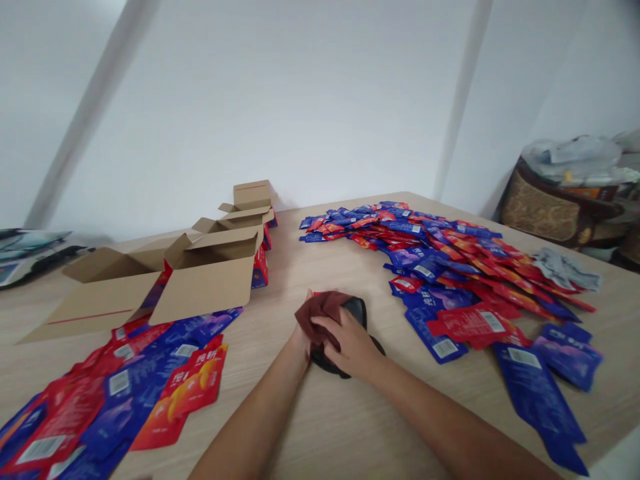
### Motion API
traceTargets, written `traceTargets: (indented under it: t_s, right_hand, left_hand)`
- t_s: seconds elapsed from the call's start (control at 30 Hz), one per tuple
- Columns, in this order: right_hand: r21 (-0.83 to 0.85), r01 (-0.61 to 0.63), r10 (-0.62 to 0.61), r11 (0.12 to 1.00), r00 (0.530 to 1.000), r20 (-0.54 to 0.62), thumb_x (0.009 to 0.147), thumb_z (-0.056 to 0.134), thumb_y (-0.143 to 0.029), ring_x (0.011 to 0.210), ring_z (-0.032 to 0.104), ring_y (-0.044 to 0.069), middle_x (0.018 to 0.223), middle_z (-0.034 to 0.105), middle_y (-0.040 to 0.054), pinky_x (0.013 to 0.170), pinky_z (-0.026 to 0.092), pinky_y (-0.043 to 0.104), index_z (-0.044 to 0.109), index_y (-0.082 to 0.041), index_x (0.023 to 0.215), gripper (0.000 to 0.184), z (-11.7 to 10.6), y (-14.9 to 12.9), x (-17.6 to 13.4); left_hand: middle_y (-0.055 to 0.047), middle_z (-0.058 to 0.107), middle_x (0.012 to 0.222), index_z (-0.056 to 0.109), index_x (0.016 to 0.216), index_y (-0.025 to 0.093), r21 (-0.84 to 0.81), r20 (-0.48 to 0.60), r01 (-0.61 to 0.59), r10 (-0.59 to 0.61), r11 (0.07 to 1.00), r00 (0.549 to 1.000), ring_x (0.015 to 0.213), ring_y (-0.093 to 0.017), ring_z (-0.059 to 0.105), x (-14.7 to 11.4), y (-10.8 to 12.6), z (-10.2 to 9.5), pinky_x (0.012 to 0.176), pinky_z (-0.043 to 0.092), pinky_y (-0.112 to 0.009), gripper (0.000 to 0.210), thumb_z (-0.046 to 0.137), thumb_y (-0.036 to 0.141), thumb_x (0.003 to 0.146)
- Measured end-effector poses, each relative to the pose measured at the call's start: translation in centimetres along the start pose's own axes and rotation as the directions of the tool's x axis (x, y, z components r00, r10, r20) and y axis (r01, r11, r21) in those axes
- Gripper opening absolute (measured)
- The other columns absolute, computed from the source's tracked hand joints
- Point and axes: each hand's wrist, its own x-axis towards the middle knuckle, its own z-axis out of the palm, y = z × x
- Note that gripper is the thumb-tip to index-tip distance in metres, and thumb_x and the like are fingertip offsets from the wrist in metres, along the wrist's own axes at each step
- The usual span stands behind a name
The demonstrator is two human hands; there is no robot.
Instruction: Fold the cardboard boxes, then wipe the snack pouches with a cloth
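My right hand has its fingers closed on a dark reddish-brown cloth, pressing it against what lies beneath. My left hand is at the cloth's left side, its fingers mostly hidden behind it. A small sliver of red shows at the cloth's upper edge, by the left fingertips; I cannot make out what it belongs to. Under and behind both hands lies a black object with a raised rim, largely covered, its kind unclear.
Red and blue flat pouches form a large pile on the right of the wooden table. More pouches lie at front left. Several open cardboard boxes line the left. A grey glove-like cloth lies right; a patterned chair stands beyond.
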Motion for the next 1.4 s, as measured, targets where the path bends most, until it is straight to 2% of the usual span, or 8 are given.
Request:
traceTargets:
  t_s: [0.23,0.5,0.7,0.93,1.17,1.27,1.33,1.4]
  right_hand:
    - [-0.499,-0.276,0.295,0.821,0.955,-0.042,0.080,0.046,-0.020,0.103,0.045,0.025,0.110,0.048,0.0121,0.089,0.036,0.036,0.049,-0.024,0.127,0.048,-1.3,3.7,1.8]
    - [-0.318,-0.303,0.218,0.898,0.936,-0.277,0.083,0.040,-0.018,0.111,0.041,0.026,0.120,0.044,0.0101,0.094,0.033,0.040,0.040,-0.026,0.134,0.052,-3.0,6.0,0.8]
    - [-0.222,-0.116,0.133,0.968,0.989,0.063,0.071,0.048,-0.008,0.102,0.045,0.021,0.106,0.052,0.0043,0.088,0.034,0.036,0.058,-0.026,0.108,0.042,-0.1,2.9,1.0]
    - [-0.054,0.062,-0.043,0.997,0.952,0.304,0.064,0.050,-0.009,0.087,0.053,0.019,0.087,0.061,0.0020,0.080,0.038,0.032,0.070,-0.024,0.077,0.028,-0.1,1.2,0.3]
    - [0.247,-0.232,0.068,0.941,0.843,0.534,0.051,0.049,-0.011,0.046,0.047,0.014,0.049,0.058,-0.0008,0.048,0.035,0.028,0.072,-0.022,0.062,0.028,-1.0,2.5,0.2]
    - [0.453,-0.469,0.162,0.759,0.809,0.565,0.048,0.045,-0.019,0.043,0.044,0.012,0.046,0.054,-0.0030,0.043,0.031,0.024,0.070,-0.019,0.063,0.029,-2.2,4.4,0.3]
    - [0.604,-0.474,0.293,0.641,0.878,0.378,0.047,0.043,-0.022,0.048,0.048,0.013,0.048,0.055,-0.0028,0.046,0.034,0.023,0.067,-0.018,0.061,0.028,-2.8,5.3,0.6]
    - [0.725,-0.390,0.442,0.568,0.887,0.131,0.048,0.043,-0.023,0.052,0.049,0.014,0.052,0.056,-0.0028,0.049,0.036,0.024,0.066,-0.018,0.064,0.029,-3.0,5.8,0.9]
  left_hand:
    - [-0.010,0.070,0.080,0.059,0.102,0.011,0.002,-0.043,0.124,-0.124,0.992,0.991,0.073,-0.023,0.066,0.3,-1.1,0.9,0.069,0.053,-0.036,0.047,0.048,0.052,0.082]
    - [-0.013,0.069,0.086,0.060,0.100,0.009,0.060,-0.154,0.075,-0.065,0.995,0.986,0.075,-0.021,0.066,1.4,-1.4,0.2,0.074,0.052,-0.035,0.037,0.047,0.041,0.086]
    - [-0.010,0.068,0.077,0.062,0.094,0.009,0.054,-0.238,-0.031,0.043,0.998,0.970,0.071,-0.019,0.065,1.6,-1.3,-0.2,0.069,0.052,-0.029,0.031,0.044,0.033,0.085]
    - [-0.012,0.069,0.086,0.061,0.101,0.010,0.129,-0.310,-0.095,0.131,0.987,0.942,0.081,-0.022,0.066,2.0,0.2,-1.2,0.076,0.052,-0.034,0.047,0.034,0.047,0.088]
    - [-0.017,0.067,0.094,0.057,0.097,0.009,0.289,-0.343,-0.199,0.296,0.936,0.892,0.086,-0.023,0.065,1.5,3.2,-3.2,0.076,0.051,-0.036,0.036,0.038,0.038,0.089]
    - [-0.010,0.067,0.088,0.056,0.093,0.014,0.580,-0.422,-0.185,0.487,0.793,0.765,0.085,-0.020,0.065,0.4,5.1,-4.0,0.075,0.049,-0.031,0.018,0.057,0.022,0.078]
    - [-0.006,0.065,0.095,0.054,0.093,0.019,0.797,-0.356,-0.196,0.706,0.571,0.612,0.101,-0.019,0.059,-0.1,5.6,-3.9,0.083,0.045,-0.028,0.029,0.062,0.009,0.067]
    - [-0.007,0.061,0.105,0.055,0.087,0.021,0.902,-0.242,-0.167,0.787,0.398,0.568,0.120,-0.021,0.046,-0.2,5.1,-3.4,0.094,0.038,-0.029,0.035,0.065,0.004,0.059]
